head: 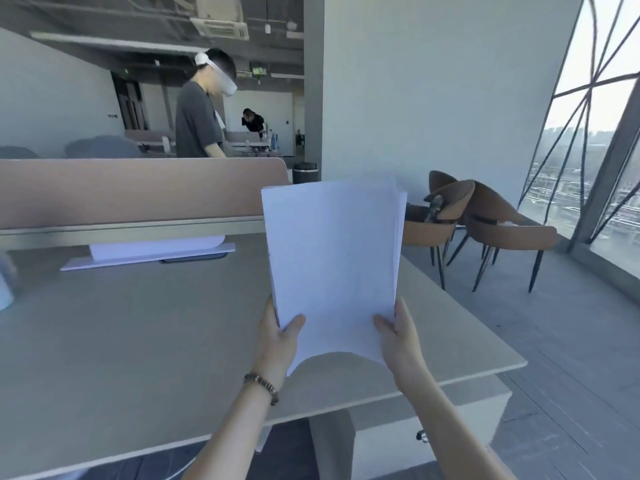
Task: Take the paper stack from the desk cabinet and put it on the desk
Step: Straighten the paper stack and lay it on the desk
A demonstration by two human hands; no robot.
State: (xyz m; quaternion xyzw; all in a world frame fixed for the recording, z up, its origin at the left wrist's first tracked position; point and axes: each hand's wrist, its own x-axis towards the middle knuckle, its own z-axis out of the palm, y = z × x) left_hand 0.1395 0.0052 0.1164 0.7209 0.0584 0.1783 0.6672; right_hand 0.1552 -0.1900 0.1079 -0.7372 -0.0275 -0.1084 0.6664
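Paper stack: held upright above the table, bottom edge sagging.
Left hand: grips the lower left corner, fingers hidden behind.
Right hand: clamps the lower right, fingers hidden.
Cabinet: mostly under the tabletop.

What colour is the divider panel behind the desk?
The fabric-look divider panel is a muted pinkish tan; the head view shows it best.

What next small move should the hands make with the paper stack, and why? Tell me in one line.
Probably lower the paper stack flat onto the desk right below it. The left hand and right hand grip its near corners, it stands tilted up in the air, its bottom edge sags, and bare desk lies beneath.
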